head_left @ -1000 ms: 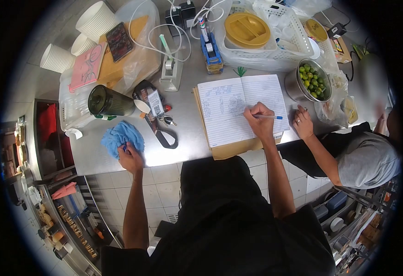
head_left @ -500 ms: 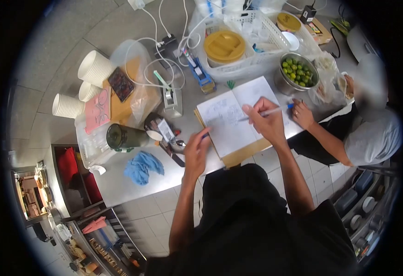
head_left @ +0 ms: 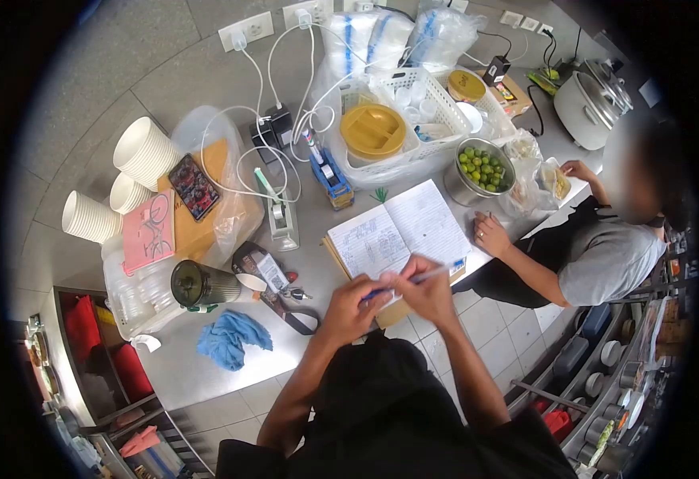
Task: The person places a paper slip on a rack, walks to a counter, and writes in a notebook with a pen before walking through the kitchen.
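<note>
The open notebook [head_left: 401, 227] lies on the metal counter [head_left: 198, 375]. Both of the person's hands meet at its near edge. The right hand [head_left: 425, 291] is closed around a white pen [head_left: 435, 274] and pinches it with its fingers. The pen lies slanted over the near corner of the notebook. The left hand [head_left: 349, 307] is curled in tight, right against the right hand, at a small blue bit by the pen's low end. I cannot tell if it grips that bit.

Another person stands to the right of the notebook, with one hand [head_left: 491, 235] flat on the counter just beside the page. A metal bowl of green limes [head_left: 481, 168] sits just behind that hand. Behind the notebook is a white basket [head_left: 437, 100] with a yellow lid [head_left: 373, 132] in it. To the left of the notebook are a tape holder [head_left: 281, 215], some keys [head_left: 292, 294] and a dark cup [head_left: 201, 283] on its side. Left of the notebook and nearer the counter's edge lies a blue cloth [head_left: 233, 339].
</note>
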Motion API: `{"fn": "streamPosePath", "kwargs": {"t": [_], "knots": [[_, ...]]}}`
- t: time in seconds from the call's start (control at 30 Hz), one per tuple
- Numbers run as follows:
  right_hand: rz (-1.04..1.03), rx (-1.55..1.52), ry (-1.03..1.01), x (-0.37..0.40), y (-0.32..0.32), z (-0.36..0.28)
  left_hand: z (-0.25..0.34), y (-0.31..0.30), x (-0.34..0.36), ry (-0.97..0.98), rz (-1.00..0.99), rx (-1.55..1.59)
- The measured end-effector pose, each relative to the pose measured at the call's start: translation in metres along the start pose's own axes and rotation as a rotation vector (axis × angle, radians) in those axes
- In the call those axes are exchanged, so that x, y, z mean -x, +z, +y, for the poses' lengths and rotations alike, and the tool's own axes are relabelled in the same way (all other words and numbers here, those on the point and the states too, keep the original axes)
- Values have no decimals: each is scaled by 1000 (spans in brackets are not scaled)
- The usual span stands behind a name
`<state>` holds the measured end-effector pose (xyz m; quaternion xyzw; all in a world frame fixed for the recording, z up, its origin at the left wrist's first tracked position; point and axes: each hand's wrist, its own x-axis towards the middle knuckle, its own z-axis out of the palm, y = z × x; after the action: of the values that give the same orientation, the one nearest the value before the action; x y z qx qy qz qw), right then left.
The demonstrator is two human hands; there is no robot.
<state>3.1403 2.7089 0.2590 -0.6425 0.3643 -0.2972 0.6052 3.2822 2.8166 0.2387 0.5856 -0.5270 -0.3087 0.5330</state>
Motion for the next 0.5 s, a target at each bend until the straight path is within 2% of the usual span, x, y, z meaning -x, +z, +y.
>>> {"fn": "streamPosePath", "kwargs": {"t": [0.1,0.17,0.2,0.23,0.3,0.33,0.4,0.43,0.47,0.5], "knots": [[-54,70,54,31,1,18,-18,6,30,-20,9,3],[-95,-40,-26,47,-13,26,-26,8,48,-76,-59,111],[-63,-119,21,51,-36,46,-31,7,54,-71,-121,94],[99,-386,48,51,-38,31,-31,9,58,-84,-140,102],[29,-363,77,53,-36,11,-29,13,56,-141,-223,135],[62,-370,76,54,-33,7,-30,15,53,-137,-257,136],[-96,-241,178,57,-17,3,-37,22,47,-76,-57,117],[-45,-250,161,56,-11,3,-36,26,41,-32,34,112],[-17,-216,110,52,-6,4,-20,28,30,-162,114,55],[19,-181,53,49,-2,5,-18,29,21,-119,51,53]]}}
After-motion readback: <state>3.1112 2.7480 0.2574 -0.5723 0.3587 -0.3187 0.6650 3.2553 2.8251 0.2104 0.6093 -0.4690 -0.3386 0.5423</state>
